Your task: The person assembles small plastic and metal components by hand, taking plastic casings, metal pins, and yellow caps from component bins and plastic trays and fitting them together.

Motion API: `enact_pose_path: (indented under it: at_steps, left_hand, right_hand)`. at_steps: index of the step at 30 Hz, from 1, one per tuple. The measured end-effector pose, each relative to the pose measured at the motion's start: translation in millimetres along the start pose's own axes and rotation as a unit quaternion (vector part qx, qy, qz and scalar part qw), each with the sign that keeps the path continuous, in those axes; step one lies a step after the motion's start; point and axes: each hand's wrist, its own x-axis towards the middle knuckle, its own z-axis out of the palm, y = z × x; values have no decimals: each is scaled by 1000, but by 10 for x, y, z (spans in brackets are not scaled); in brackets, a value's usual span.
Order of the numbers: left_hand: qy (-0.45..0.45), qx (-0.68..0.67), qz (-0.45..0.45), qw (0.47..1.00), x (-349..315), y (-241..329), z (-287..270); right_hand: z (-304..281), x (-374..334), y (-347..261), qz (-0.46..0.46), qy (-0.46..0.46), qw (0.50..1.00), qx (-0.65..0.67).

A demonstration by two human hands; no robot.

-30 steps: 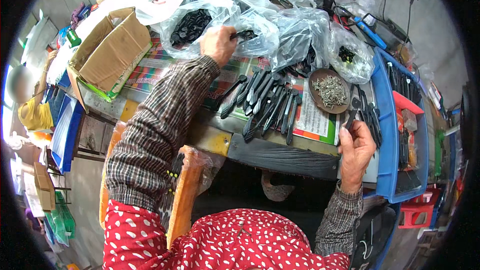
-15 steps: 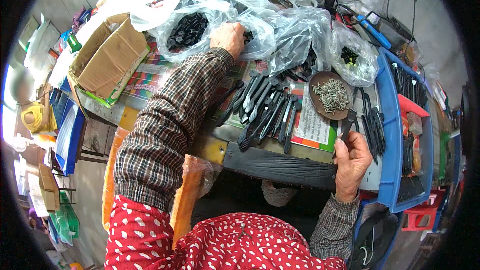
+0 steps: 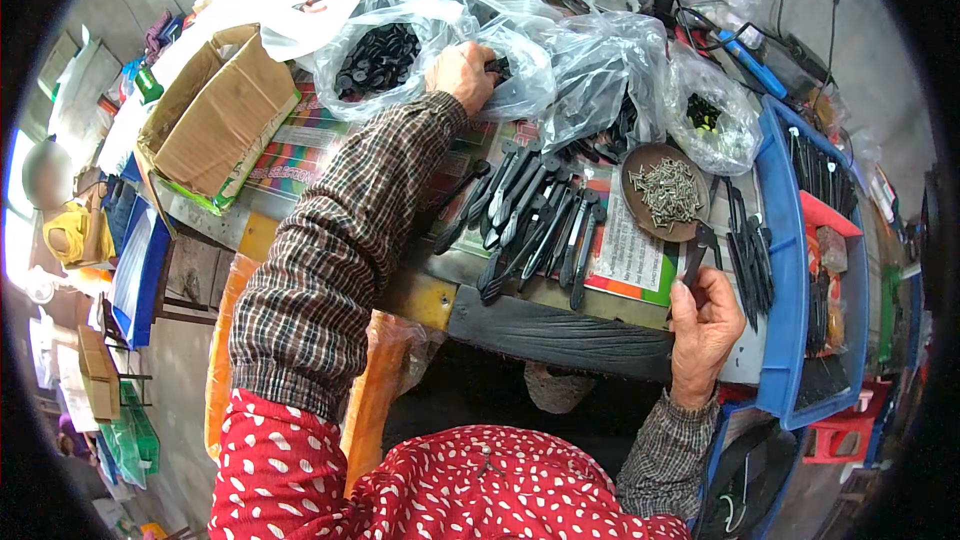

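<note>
My left hand (image 3: 462,77) reaches into a clear plastic bag (image 3: 528,85) of small black parts (image 3: 497,68); its fingertips are hidden there. Just left of it lies another open bag, holding round black plastic pieces (image 3: 378,62). My right hand (image 3: 706,332) is at the table's front edge, thumb and fingers pinching a slim black plastic part (image 3: 697,255) that stands upright. Right above that part sits a round brown dish (image 3: 640,210) heaped with small metal screws (image 3: 668,190). Between my hands, several long black handle-like pieces (image 3: 530,215) lie in a pile.
A cardboard box (image 3: 215,120) stands at the left. On the right, a blue tray (image 3: 783,340) holds black parts and a red piece. More black strips (image 3: 748,250) lie beside it. A clear bag (image 3: 725,135) is behind the dish. Another person sits at the far left.
My left hand has shifted very slightly within the bag. My right hand still holds the black part in nearly the same place.
</note>
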Motion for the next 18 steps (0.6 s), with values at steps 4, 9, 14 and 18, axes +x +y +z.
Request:
enact_pose_path:
  at_steps: [4, 9, 14, 18]
  left_hand:
    - [14, -3, -2, 1000, -77, 7, -38]
    - [84, -55, 7, 995, -137, -4, -127]
    - [90, -143, -3, 986, -220, -64, -302]
    - [39, -358, -64, 931, -358, -71, -363]
  right_hand:
    - [3, 0, -5, 9, 2, 1000, 7]
    - [-32, -7, 21, 1, -5, 1000, -25]
    - [-17, 3, 26, -17, -9, 1000, -4]
    - [5, 0, 29, -25, -4, 1000, 6]
